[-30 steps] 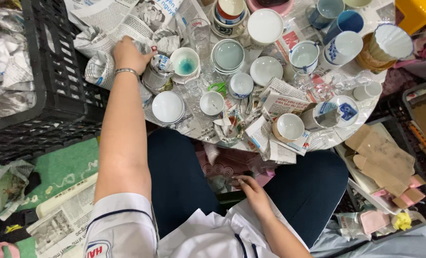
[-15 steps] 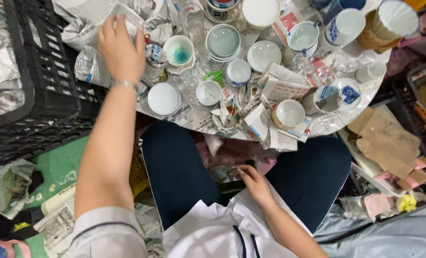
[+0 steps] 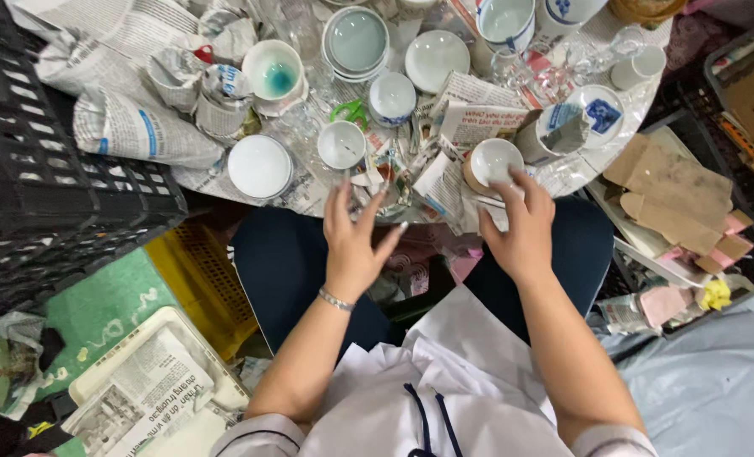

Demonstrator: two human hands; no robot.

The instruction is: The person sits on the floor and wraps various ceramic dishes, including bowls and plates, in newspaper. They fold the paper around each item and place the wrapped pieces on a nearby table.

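Note:
My left hand (image 3: pixel 353 239) hovers open at the near edge of the round table (image 3: pixel 580 173), fingers spread, just below a small white cup (image 3: pixel 341 144) and scraps of torn newspaper. My right hand (image 3: pixel 519 222) reaches up to a white cup (image 3: pixel 492 162) that stands on newspaper; its fingertips touch the cup's near rim and the paper beneath. A white bowl (image 3: pixel 259 166) sits left of my left hand. A cup with a teal inside (image 3: pixel 274 71) stands further back among newspaper-wrapped bundles (image 3: pixel 131 127).
A black plastic crate (image 3: pixel 30 203) stands at the left, a yellow crate (image 3: pixel 195 271) below it. Cups, bowls and saucers crowd the table. Brown cardboard pieces (image 3: pixel 664 195) lie at the right, and a tray with newspaper (image 3: pixel 144 398) on the floor.
My left hand has drawn back from the wrapped bundles at the far left to the table's near edge. My right hand has risen from my lap to the white cup.

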